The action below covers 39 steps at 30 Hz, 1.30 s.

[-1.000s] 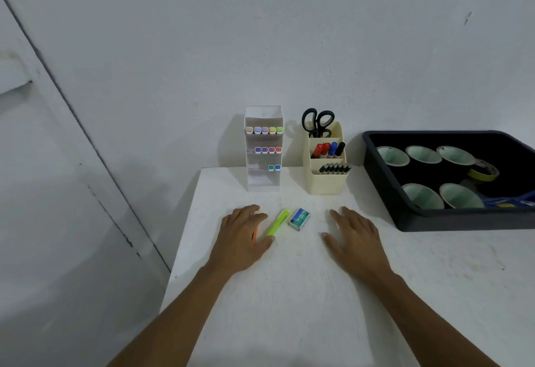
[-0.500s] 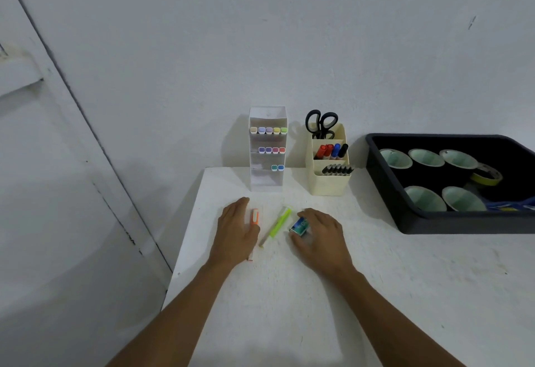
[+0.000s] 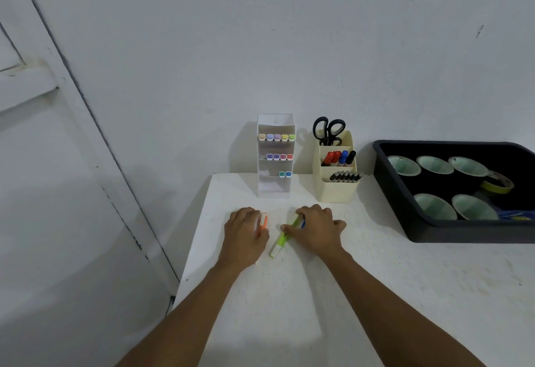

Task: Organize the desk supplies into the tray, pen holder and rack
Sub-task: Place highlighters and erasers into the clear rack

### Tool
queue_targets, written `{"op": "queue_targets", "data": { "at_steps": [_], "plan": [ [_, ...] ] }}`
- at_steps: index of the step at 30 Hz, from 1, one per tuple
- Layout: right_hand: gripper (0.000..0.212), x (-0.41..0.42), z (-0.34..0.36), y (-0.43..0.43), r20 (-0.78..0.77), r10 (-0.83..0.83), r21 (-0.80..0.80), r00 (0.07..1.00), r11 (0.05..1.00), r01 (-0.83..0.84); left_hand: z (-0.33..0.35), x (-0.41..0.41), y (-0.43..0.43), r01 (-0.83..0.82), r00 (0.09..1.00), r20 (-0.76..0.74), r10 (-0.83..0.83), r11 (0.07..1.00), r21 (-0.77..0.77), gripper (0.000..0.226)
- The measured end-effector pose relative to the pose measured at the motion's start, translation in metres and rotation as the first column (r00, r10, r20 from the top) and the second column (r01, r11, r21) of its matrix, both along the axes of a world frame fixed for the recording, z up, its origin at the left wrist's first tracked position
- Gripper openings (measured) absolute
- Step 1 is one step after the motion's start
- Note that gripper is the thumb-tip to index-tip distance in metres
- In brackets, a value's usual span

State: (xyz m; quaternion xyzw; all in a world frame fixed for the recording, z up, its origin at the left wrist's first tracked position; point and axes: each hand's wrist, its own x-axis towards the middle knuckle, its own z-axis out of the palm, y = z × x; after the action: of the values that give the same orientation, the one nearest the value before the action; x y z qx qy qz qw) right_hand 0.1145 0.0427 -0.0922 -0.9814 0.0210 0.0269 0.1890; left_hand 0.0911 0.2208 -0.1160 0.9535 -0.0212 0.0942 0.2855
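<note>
Gripping is in progress on both sides. Ref: 12 o'clock = away from you, toward the wall.

1. Green highlighter [image 3: 283, 236]: lies on the table [image 3: 289, 294], long axis approx. 1-to-7 o'clock, pale end toward you. Your right hand [image 3: 317, 230] pinches its far half, with the thumb on the near side and the fingers curled over the top. A small blue box [image 3: 302, 224] shows under the same fingers. Can't tell whether it is held or only covered.
2. Orange highlighter [image 3: 263, 219]: just beside the green one, at its 9 o'clock. Your left hand [image 3: 246, 233] covers most of it, fingers curled down round the barrel. Only the orange end shows past the index finger.
3. Reason for the hold (judgement): a pinch along the barrel lets you lift each pen and turn it cap-outward for the rack.
4. Rack [image 3: 275, 155]: 12 o'clock of the hands, at the wall. Caps face you in rows. The 3rd row holds two only and the bottom looks vacant, so free slots are probably there.
5. Pen holder [image 3: 337, 190]: 1 o'clock. It is stepped, with scissors [image 3: 328, 129] at the rear, markers [image 3: 338, 158] mid and black pens [image 3: 346, 177] in front, so short items aren't hidden.
6. Tray [image 3: 419, 232]: 3 o'clock. It holds cups [image 3: 434, 206] and a tape roll [image 3: 498, 185], and is the likely dest. for the box.
</note>
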Motion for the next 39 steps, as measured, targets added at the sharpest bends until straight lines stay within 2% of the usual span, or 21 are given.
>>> {"op": "queue_targets", "data": {
  "at_steps": [3,5,8,11,14,15,16,17,18,19,20,23,26,29,39],
  "plan": [
    [0.067,0.004,0.008,0.001,-0.050,-0.035,0.101,0.998,0.994,0.040,0.011,0.011,0.001,0.052,0.988,-0.152,-0.036,0.993,0.104,0.060],
    [0.059,0.005,0.013,0.001,-0.050,-0.032,0.208,0.998,0.977,0.042,0.015,0.018,0.001,0.099,0.972,-0.225,-0.063,0.984,0.151,0.056],
    [0.046,0.005,0.018,-0.002,0.036,-0.001,0.446,0.999,0.895,-0.015,0.014,0.023,0.001,0.115,0.975,-0.202,-0.088,0.985,0.125,0.040],
    [0.043,0.004,0.027,-0.004,0.091,-0.015,0.589,0.996,0.807,-0.042,0.011,0.021,0.002,0.120,0.985,-0.126,-0.121,0.993,-0.017,0.027],
    [0.037,0.006,0.035,-0.006,0.051,-0.006,0.719,0.999,0.694,-0.033,0.020,0.022,0.003,0.019,0.992,-0.117,-0.056,0.955,-0.297,0.021],
    [0.035,0.007,0.036,-0.007,0.026,-0.003,0.763,1.000,0.647,-0.017,0.024,0.023,0.002,-0.012,0.987,-0.148,-0.056,0.906,-0.424,0.020],
    [0.032,0.008,0.037,-0.006,0.003,-0.005,0.795,1.000,0.607,0.001,0.029,0.024,0.001,-0.057,0.978,-0.198,-0.072,0.814,-0.578,0.023],
    [0.030,0.009,0.038,-0.006,-0.016,-0.010,0.810,1.000,0.586,0.019,0.033,0.023,0.001,-0.128,0.959,-0.264,-0.099,0.682,-0.720,0.025],
    [0.027,0.010,0.039,-0.005,-0.030,-0.013,0.822,0.999,0.569,0.032,0.037,0.023,0.001,-0.200,0.939,-0.319,-0.131,0.545,-0.814,0.026],
    [0.026,0.011,0.039,-0.005,-0.038,-0.013,0.828,0.999,0.560,0.039,0.039,0.023,0.002,-0.250,0.924,-0.350,-0.154,0.448,-0.858,0.025],
    [0.026,0.011,0.040,-0.004,-0.039,-0.010,0.831,0.999,0.554,0.038,0.040,0.023,0.003,-0.264,0.917,-0.360,-0.172,0.415,-0.871,0.025],
    [0.023,0.012,0.039,-0.002,-0.038,-0.002,0.823,0.999,0.567,0.032,0.037,0.021,0.004,-0.206,0.926,-0.316,-0.206,0.428,-0.880,0.027],
    [0.017,0.014,0.038,0.000,-0.068,-0.020,0.845,0.997,0.531,0.068,0.036,0.022,0.005,-0.188,0.938,-0.290,-0.192,0.422,-0.887,0.024],
    [0.013,0.015,0.039,0.003,-0.080,-0.013,0.836,0.997,0.544,0.074,0.035,0.023,0.006,-0.161,0.941,-0.279,-0.192,0.469,-0.868,0.019],
    [0.013,0.013,0.041,0.008,-0.085,-0.012,0.817,0.996,0.571,0.076,0.036,0.023,0.005,-0.192,0.948,-0.286,-0.140,0.464,-0.865,0.029]
  ]
}}
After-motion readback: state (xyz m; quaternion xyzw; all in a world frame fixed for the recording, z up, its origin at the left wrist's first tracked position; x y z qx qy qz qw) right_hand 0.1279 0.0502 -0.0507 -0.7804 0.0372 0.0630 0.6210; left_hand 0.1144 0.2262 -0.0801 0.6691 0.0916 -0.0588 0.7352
